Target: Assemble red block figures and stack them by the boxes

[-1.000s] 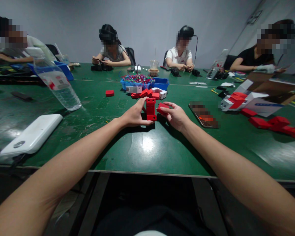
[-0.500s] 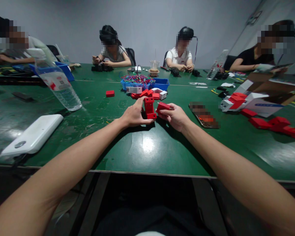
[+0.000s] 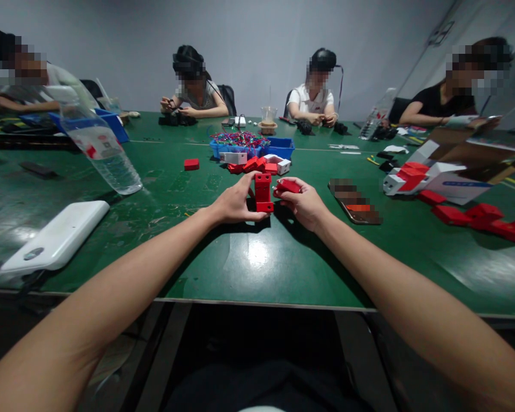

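Note:
Upright between thumb and fingers, my left hand [image 3: 236, 201] grips a red C-shaped block [image 3: 264, 193] with small holes in its ends. Just to its right, my right hand [image 3: 304, 201] pinches a smaller red block [image 3: 287, 186] with small metal prongs at its left end. A small gap separates the two red pieces. Beyond my hands lies a pile of red blocks [image 3: 253, 165], with white blocks [image 3: 234, 158] among them. One lone red block [image 3: 191, 165] sits to the left of that pile.
Blue bins [image 3: 278, 147] hold thin coloured wires. A phone [image 3: 355, 201] lies right of my hand. Farther right are an open cardboard box [image 3: 467, 177] and more red blocks [image 3: 484, 217]. At left stand a water bottle [image 3: 105, 151] and a white power bank [image 3: 58, 237]. Several co-workers sit around the table.
The small red block has turned in my right hand, so its pronged end shows more. The C-shaped block in my left hand has tilted slightly and shifted a little to the right.

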Demonstrator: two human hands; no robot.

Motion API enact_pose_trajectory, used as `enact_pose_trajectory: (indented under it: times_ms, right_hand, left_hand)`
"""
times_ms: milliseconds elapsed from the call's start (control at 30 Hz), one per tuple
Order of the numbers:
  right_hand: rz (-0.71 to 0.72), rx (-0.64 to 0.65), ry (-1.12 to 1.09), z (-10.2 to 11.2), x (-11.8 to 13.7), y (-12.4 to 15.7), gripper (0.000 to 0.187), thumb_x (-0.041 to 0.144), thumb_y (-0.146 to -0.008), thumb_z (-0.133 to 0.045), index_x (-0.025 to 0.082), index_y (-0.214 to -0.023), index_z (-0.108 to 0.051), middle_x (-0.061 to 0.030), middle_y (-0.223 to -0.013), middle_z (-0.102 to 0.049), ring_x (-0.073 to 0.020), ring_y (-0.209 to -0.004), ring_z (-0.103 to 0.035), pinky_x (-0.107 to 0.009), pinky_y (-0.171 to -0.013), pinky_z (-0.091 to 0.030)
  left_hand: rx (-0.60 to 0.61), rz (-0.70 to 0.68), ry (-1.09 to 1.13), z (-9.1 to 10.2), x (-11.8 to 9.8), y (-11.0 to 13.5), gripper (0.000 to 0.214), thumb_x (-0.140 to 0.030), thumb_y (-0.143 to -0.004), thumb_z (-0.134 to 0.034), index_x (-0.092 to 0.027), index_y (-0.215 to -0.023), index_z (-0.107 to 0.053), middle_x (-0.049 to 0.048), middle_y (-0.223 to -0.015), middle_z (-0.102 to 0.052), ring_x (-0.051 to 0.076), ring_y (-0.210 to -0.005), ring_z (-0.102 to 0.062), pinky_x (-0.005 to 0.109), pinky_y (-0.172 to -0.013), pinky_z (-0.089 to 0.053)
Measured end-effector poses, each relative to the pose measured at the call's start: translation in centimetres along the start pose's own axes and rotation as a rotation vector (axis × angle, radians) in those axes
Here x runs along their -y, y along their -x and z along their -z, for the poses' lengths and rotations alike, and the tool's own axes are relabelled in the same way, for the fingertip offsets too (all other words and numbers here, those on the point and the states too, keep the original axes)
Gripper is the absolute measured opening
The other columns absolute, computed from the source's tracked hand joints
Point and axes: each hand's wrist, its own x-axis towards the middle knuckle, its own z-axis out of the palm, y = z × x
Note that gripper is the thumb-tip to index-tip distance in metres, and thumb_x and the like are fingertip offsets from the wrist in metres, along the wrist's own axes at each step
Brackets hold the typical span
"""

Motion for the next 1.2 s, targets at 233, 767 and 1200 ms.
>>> enact_pose_trajectory:
  times_ms: [233, 767, 1200]
  right_hand:
    - [-0.06, -0.021, -0.157, -0.53, 0.49, -0.05, 0.017, 0.015, -0.064, -0.079, 0.017, -0.073, -0.065, 0.0019, -0.074, -0.066, -0.0085, -0.069, -0.061, -0.02, -0.068, -0.052]
    - [-0.021, -0.007, -0.128, 0.15, -0.11, -0.61, 0.019, 0.017, -0.063, -0.084, 0.014, -0.071, -0.067, -0.0017, -0.074, -0.07, -0.0104, -0.069, -0.064, -0.023, -0.077, -0.053]
    - [-0.051, 0.02, -0.116, -0.08, 0.27, 0.17, 0.031, 0.019, -0.061, -0.086, 0.018, -0.076, -0.059, 0.0025, -0.073, -0.066, -0.0123, -0.074, -0.065, -0.028, -0.07, -0.057]
  left_hand:
    - [-0.012, -0.018, 0.006, 0.01, 0.08, -0.04, 0.09, -0.047, -0.065, -0.077, -0.017, -0.137, -0.034, 0.0174, -0.136, -0.05, 0.03, -0.113, -0.059, 0.045, -0.096, -0.051]
    - [-0.003, -0.014, 0.017, 0.04, 0.09, -0.01, 0.09, -0.046, -0.065, -0.077, -0.018, -0.139, -0.033, 0.017, -0.138, -0.049, 0.032, -0.123, -0.055, 0.047, -0.102, -0.048]
    - [0.003, 0.01, 0.008, 0.08, -0.01, 0.01, 0.092, -0.047, -0.064, -0.078, -0.016, -0.138, -0.033, 0.0184, -0.139, -0.048, 0.032, -0.119, -0.057, 0.047, -0.102, -0.048]
